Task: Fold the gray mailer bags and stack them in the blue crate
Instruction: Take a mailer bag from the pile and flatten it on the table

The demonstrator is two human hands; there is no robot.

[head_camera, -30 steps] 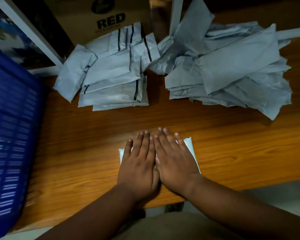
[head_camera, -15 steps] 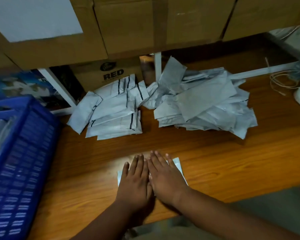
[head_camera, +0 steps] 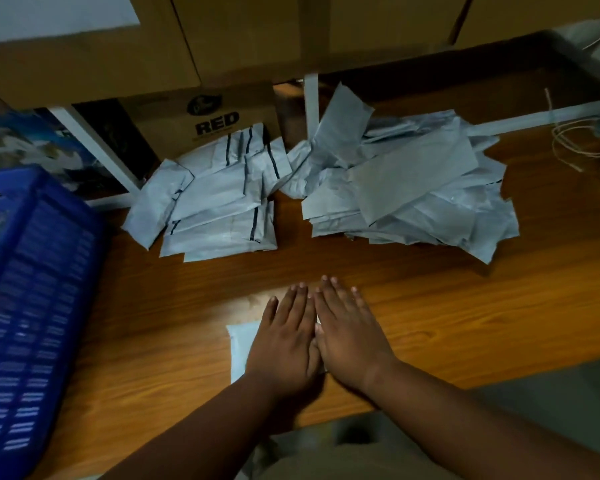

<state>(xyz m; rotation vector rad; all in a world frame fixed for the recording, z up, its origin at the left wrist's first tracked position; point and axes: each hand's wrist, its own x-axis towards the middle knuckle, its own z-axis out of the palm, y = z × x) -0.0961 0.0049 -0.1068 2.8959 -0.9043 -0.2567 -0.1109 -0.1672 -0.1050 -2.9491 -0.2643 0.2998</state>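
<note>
- A small folded pale gray plastic mailer bag is lying flat near the front edge of the brown wood-grain counter.
- The left hand is laid palm down on this bag, fingers straight and held together, nothing being gripped.
- The right hand is placed flat just beside it, fingers straight and slightly fanned; the two hands are touching along their inner edges.
- Most of the bag is covered by the hands; only its left part is seen.
- A loose heap of folded gray mailer bags with dark stripes is seen further back on the counter, left of centre.
- A larger, untidy heap of unfolded gray mailer bags is found to its right, the two heaps nearly touching at the back.
- A blue slatted plastic crate is stood at the left edge; its contents cannot be made out.
- A brown cardboard box printed "RED" is set behind the striped heap.
- A coil of thin pale cord is seen at the far right.
</note>
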